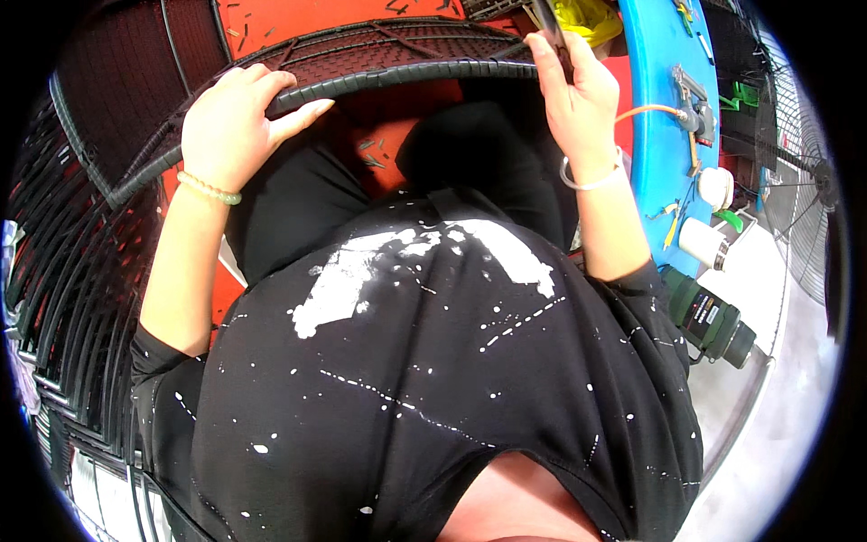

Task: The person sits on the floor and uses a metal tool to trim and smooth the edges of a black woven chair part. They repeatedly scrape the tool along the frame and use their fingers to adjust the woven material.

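Across my lap lies a black woven wicker panel [397, 56] with a thick wrapped rim that curves from left to right. My left hand [237, 122] grips that rim on the left, its fingers over the edge and its thumb stretched out along the near side. At the panel's right end, my right hand [578, 99] is closed around a slim dark tool [547, 20], pointing up and away. The tool's kind is hard to tell, since it is partly cut off by the top edge of the picture.
A blue table [655, 154] on the right bears an air tool [695, 117] with an orange hose. Beside it are a white cup [703, 242] and a dark green cylinder [713, 316]. A fan [799, 181] stands farther right. Black woven frames [81, 298] crowd the left.
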